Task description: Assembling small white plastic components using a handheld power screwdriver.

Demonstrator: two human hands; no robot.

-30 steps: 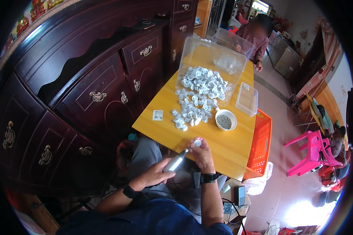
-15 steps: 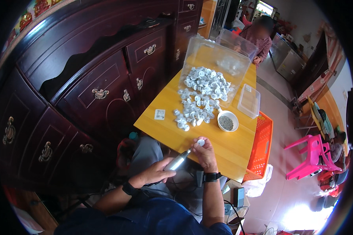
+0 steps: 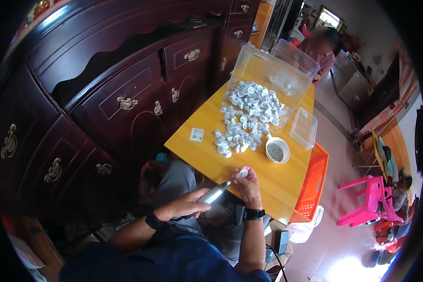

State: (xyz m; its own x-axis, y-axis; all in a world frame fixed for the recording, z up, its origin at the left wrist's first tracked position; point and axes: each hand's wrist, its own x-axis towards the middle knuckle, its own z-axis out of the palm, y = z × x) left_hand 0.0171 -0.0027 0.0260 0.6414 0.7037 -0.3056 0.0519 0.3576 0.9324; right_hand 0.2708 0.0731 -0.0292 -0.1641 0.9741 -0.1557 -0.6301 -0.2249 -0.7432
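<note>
My left hand [image 3: 191, 205] is wrapped round a silver, pen-shaped electric screwdriver [image 3: 212, 194], whose narrow tip points up and right. At the table's near edge, my right hand [image 3: 250, 189] pinches a small white round plastic piece [image 3: 243, 173]. The screwdriver's tip is at the fingers beside this piece; whether it touches cannot be made out. Beyond the hands, many similar white pieces [image 3: 242, 136] lie heaped on the table, spilling from a clear plastic bin [image 3: 293, 101] tipped on its side. Right of the heap is a white bowl [image 3: 285, 159] of tiny grey bits.
The yellow wooden table [image 3: 188, 148] carries a white square label [image 3: 197, 135] and a clear lid-like tray [image 3: 304, 128]. An orange crate [image 3: 315, 181] stands against its right side. Dark cabinets [image 3: 113, 94] line the left. A person [image 3: 320, 54] is at the far end; a pink stool [image 3: 373, 199] stands right.
The view has shifted slightly, so the table sits a little further right. Both hands keep their hold, the screwdriver's tip still beside the white piece.
</note>
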